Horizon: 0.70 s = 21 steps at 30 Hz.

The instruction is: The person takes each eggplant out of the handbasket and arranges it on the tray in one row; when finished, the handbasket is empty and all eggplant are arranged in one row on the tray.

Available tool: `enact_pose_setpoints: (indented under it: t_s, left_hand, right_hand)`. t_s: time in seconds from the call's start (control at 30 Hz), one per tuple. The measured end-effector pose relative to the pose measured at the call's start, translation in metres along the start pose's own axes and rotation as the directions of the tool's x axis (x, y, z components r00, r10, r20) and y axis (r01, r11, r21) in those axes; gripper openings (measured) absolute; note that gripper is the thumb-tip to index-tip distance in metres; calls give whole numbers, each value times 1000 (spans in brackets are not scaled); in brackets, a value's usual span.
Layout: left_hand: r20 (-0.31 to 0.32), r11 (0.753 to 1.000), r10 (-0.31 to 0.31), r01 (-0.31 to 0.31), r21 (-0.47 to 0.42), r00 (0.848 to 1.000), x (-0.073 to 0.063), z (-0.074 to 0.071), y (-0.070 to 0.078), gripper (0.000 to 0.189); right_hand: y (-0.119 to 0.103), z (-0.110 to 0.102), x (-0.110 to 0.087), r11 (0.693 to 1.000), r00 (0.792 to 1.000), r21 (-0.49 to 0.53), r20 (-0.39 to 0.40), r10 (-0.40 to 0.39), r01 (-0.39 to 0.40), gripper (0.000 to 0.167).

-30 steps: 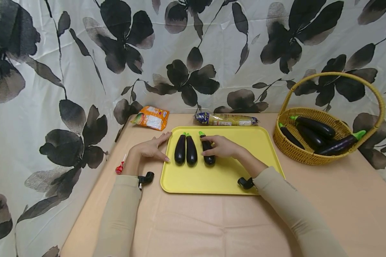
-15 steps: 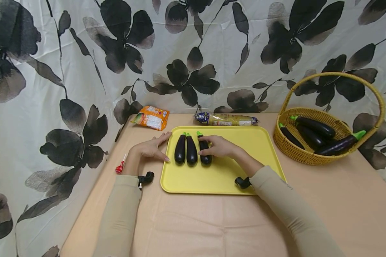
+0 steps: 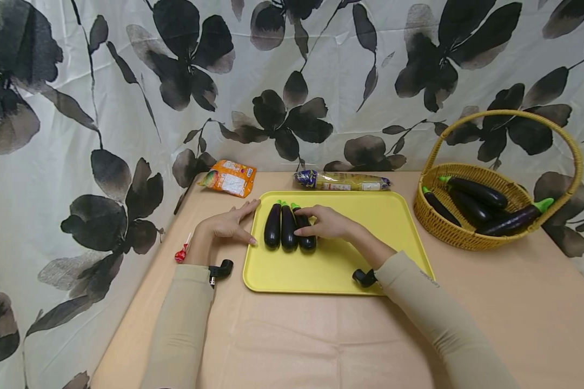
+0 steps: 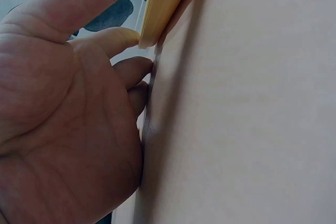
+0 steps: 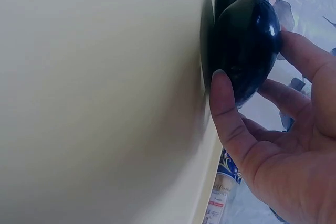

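Note:
Three dark purple eggplants with green stems lie side by side on a yellow tray in the head view. My right hand holds the rightmost eggplant, which sits right up against the middle eggplant. The left eggplant lies closest to the tray's left rim. In the right wrist view, thumb and fingers sit around the held eggplant, with the other two behind it. My left hand, fingers spread, rests at the tray's left edge. The left wrist view shows its fingertips at the tray's rim.
A wicker basket with a tall handle and several eggplants stands to the right. Behind the tray lie an orange snack bag and a long yellow-and-blue packet. A red lollipop lies beside the left wrist. A floral curtain hangs behind.
My right hand has slid the rightmost eggplant leftward across the tray, closing the gap to the middle one. The middle eggplant has shifted slightly left. The left hand has stayed put.

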<state>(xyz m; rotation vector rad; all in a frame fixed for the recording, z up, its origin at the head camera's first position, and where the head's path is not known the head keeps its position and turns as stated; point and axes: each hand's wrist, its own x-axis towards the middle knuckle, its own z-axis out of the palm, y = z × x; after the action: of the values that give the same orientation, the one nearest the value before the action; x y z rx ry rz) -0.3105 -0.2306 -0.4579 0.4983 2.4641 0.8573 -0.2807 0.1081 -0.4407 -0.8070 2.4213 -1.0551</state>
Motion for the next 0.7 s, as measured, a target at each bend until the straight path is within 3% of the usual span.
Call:
enact_pose_setpoints:
  t_s: [0.47, 0.7]
  left_hand:
    - [1, 1000, 18, -18, 10, 1000, 0, 0, 0, 133]
    - [-2, 1000, 17, -17, 19, 1000, -2, -1, 2, 132]
  right_hand:
    - [-2, -5, -7, 999, 1000, 40, 5, -2, 2, 69]
    - [-12, -17, -30, 998, 994, -40, -99, -46, 42, 70]
